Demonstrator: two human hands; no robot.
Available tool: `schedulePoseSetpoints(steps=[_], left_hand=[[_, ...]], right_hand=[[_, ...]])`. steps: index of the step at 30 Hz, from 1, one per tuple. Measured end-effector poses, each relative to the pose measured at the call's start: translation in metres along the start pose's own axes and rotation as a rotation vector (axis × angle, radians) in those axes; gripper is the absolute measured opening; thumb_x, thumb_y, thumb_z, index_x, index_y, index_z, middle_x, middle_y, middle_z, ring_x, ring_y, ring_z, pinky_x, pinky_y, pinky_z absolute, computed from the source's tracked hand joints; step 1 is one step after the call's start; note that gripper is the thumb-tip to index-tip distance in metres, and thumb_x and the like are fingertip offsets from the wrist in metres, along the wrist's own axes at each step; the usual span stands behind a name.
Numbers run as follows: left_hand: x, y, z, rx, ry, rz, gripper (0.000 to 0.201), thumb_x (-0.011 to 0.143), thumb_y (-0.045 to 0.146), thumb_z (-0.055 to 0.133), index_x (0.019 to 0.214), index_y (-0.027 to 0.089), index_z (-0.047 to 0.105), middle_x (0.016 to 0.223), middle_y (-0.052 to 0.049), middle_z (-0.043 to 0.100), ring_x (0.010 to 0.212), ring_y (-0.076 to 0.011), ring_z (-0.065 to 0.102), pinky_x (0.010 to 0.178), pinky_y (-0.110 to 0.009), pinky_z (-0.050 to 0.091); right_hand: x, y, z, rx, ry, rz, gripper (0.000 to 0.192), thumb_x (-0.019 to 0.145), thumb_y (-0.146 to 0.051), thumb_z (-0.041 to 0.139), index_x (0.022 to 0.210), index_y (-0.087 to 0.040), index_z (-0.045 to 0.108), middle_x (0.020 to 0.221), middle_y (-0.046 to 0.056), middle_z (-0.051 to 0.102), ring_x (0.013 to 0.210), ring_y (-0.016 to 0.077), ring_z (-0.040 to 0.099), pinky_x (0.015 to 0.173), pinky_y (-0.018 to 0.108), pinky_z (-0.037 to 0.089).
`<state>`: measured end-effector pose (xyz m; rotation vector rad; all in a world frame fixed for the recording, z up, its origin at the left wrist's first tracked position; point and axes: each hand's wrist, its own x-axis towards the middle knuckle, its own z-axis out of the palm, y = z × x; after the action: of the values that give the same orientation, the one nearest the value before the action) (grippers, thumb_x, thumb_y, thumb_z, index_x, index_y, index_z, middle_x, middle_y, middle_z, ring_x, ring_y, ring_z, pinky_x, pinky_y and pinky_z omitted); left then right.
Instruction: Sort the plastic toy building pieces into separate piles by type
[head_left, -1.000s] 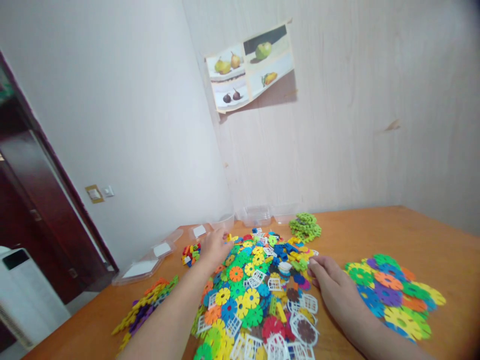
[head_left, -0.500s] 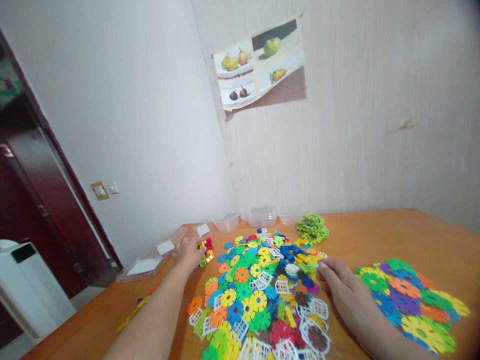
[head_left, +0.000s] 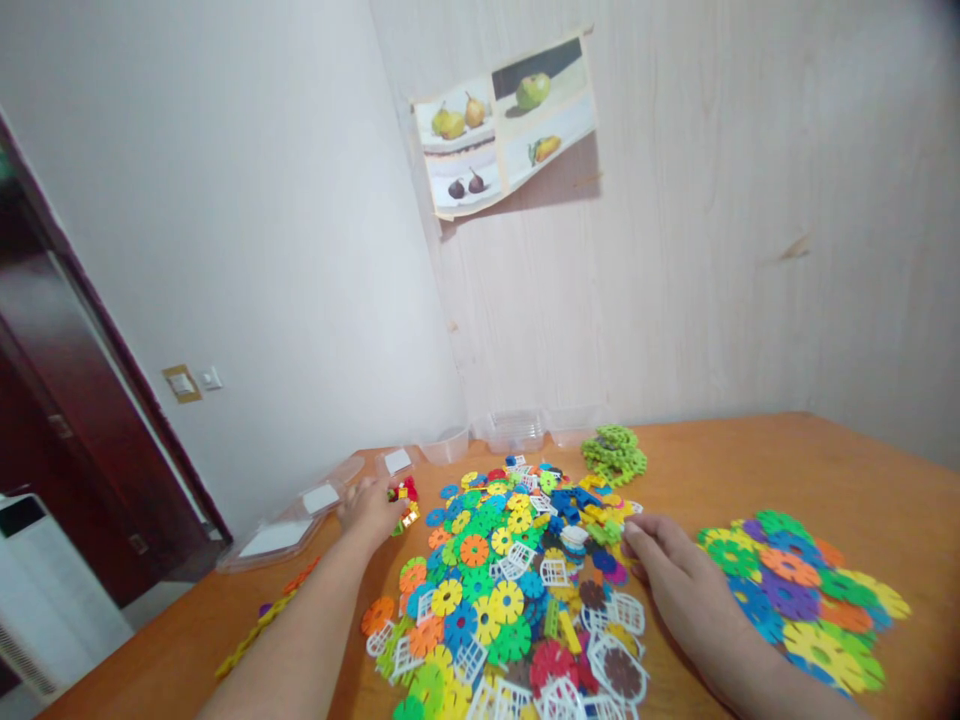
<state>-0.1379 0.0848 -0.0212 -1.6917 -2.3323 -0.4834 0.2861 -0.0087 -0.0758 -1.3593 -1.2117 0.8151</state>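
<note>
A big heap of coloured plastic snowflake discs and white lattice pieces [head_left: 517,590] covers the middle of the wooden table [head_left: 697,470]. My left hand [head_left: 369,508] reaches out to the heap's far left, its fingers at a small cluster of red, yellow and green bricks [head_left: 405,500]; whether it grips one I cannot tell. My right hand [head_left: 675,580] rests palm down at the heap's right edge, fingers loosely apart, fingertips touching pieces near a white round piece [head_left: 574,537]. It holds nothing that I can see.
A flat spread of sorted discs [head_left: 802,595] lies to the right. A pile of green discs [head_left: 613,452] sits at the back. Clear plastic containers [head_left: 510,430] and lids [head_left: 289,525] line the wall side. Joined strips [head_left: 262,625] lie at the left table edge.
My left hand moved from the top of the heap leftward to the small brick cluster and stays there. My right hand has barely shifted. The camera view swayed slightly.
</note>
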Motion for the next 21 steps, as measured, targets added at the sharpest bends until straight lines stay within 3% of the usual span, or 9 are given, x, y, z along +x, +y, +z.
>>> schedulePoseSetpoints(steps=[5,8,12,15,17,21], left_hand=[[-0.006,0.010,-0.006,0.075,0.050,0.014,0.035,0.079,0.043,0.059,0.111,0.030,0.068,0.116,-0.009,0.063,0.114,-0.0331,0.053,0.091,-0.043,0.042],[-0.010,0.031,-0.012,0.048,0.114,0.078,0.033,0.084,0.041,0.054,0.111,0.027,0.067,0.117,-0.008,0.063,0.115,-0.0310,0.052,0.097,-0.043,0.040],[-0.023,0.084,-0.021,-0.091,0.182,0.354,0.028,0.086,0.034,0.053,0.108,0.024,0.067,0.116,-0.007,0.064,0.116,-0.0263,0.052,0.104,-0.039,0.036],[-0.041,0.135,-0.028,-0.223,0.101,0.562,0.023,0.087,0.029,0.052,0.104,0.024,0.067,0.114,-0.006,0.065,0.112,-0.0243,0.053,0.101,-0.037,0.039],[-0.056,0.167,-0.030,-0.268,-0.014,0.702,0.024,0.088,0.028,0.052,0.105,0.024,0.067,0.108,-0.006,0.066,0.107,-0.0233,0.055,0.096,-0.036,0.042],[-0.088,0.220,-0.028,-0.220,-0.149,0.975,0.026,0.085,0.025,0.055,0.107,0.026,0.068,0.105,-0.005,0.066,0.105,-0.0235,0.056,0.095,-0.037,0.043]], right_hand=[[-0.004,-0.009,-0.001,-0.015,0.014,-0.004,0.040,0.079,-0.057,0.051,0.093,-0.021,0.061,0.084,0.005,0.070,0.085,0.0256,0.064,0.077,0.035,0.048],[-0.005,-0.010,0.000,-0.009,0.021,-0.013,0.038,0.081,-0.056,0.050,0.090,-0.021,0.061,0.081,0.004,0.069,0.083,0.0247,0.064,0.075,0.034,0.049],[-0.004,-0.006,0.002,0.124,0.013,0.024,0.035,0.082,-0.054,0.050,0.091,-0.022,0.062,0.088,0.006,0.071,0.088,0.0250,0.065,0.071,0.032,0.052],[-0.005,-0.007,0.002,0.175,0.018,0.052,0.035,0.082,-0.055,0.051,0.091,-0.022,0.062,0.089,0.006,0.070,0.091,0.0250,0.066,0.074,0.032,0.054],[-0.005,-0.010,0.002,0.185,0.024,0.059,0.037,0.082,-0.056,0.051,0.091,-0.022,0.061,0.088,0.006,0.070,0.091,0.0248,0.066,0.075,0.032,0.055],[-0.005,-0.014,0.001,0.209,0.049,0.083,0.040,0.082,-0.058,0.050,0.092,-0.022,0.062,0.093,0.008,0.071,0.093,0.0252,0.067,0.073,0.032,0.055]])
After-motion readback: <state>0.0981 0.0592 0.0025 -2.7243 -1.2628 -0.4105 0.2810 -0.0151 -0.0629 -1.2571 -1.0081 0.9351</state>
